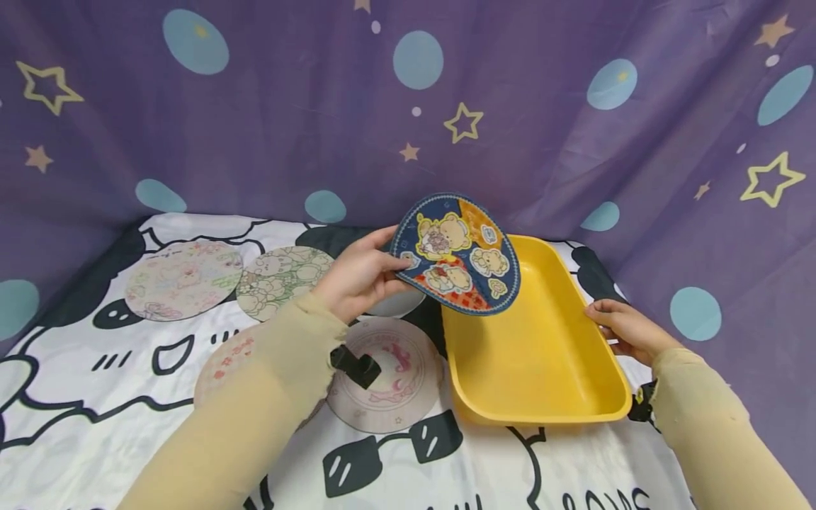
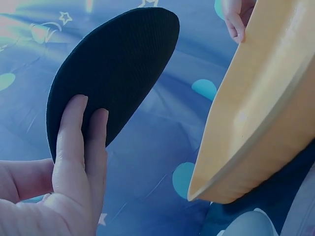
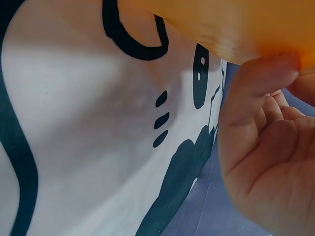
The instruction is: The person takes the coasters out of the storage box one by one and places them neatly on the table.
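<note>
My left hand (image 1: 363, 275) pinches the edge of a round, dark blue mat (image 1: 468, 276) printed with cartoon bears. The mat is tilted, held up over the left side of a yellow plastic bin (image 1: 532, 361). In the left wrist view the mat's plain dark back (image 2: 123, 64) shows, with two fingers (image 2: 74, 137) pressed along it. At the bin's right side my right hand (image 1: 627, 329) holds the rim between thumb and fingers. Inside, the visible part of the bin shows only its bare yellow floor; the mat hides its far left corner.
Several pale round mats lie to the left: a pink floral one (image 1: 185, 280), a green-patterned one (image 1: 283, 278), a pink-print one (image 1: 389, 375) beside the bin, and one (image 1: 219, 361) partly under my left forearm. A purple curtain (image 1: 319, 106) hangs behind the cloth-covered surface (image 1: 76, 397).
</note>
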### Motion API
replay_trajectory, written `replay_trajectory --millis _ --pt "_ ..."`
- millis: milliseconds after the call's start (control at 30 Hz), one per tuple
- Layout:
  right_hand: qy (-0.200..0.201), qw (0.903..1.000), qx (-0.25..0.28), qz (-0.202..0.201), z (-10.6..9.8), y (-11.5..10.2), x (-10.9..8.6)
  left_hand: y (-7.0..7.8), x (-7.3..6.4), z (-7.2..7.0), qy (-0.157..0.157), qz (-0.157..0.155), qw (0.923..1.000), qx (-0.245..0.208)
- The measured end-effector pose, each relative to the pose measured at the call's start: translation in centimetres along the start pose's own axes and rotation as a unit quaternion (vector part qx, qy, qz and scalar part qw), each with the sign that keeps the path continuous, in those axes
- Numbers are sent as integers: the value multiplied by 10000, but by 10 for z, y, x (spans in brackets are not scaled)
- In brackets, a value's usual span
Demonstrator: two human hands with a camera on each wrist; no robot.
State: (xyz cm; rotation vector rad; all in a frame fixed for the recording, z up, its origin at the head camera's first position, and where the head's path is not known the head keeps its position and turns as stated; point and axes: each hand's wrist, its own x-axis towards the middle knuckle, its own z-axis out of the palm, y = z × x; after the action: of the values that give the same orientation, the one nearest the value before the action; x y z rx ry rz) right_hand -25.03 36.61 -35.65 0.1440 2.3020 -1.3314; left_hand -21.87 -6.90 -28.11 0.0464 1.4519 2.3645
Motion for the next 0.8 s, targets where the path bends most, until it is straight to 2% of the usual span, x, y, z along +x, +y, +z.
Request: replay_trajectory --millis 433,800 --pt "-21 9999 107 -63 2 1 0 5 -25 -26 51 226 9997 -4" --pt "-34 9999 115 -12 1 4 1 10 -46 -47 211 182 9996 73"
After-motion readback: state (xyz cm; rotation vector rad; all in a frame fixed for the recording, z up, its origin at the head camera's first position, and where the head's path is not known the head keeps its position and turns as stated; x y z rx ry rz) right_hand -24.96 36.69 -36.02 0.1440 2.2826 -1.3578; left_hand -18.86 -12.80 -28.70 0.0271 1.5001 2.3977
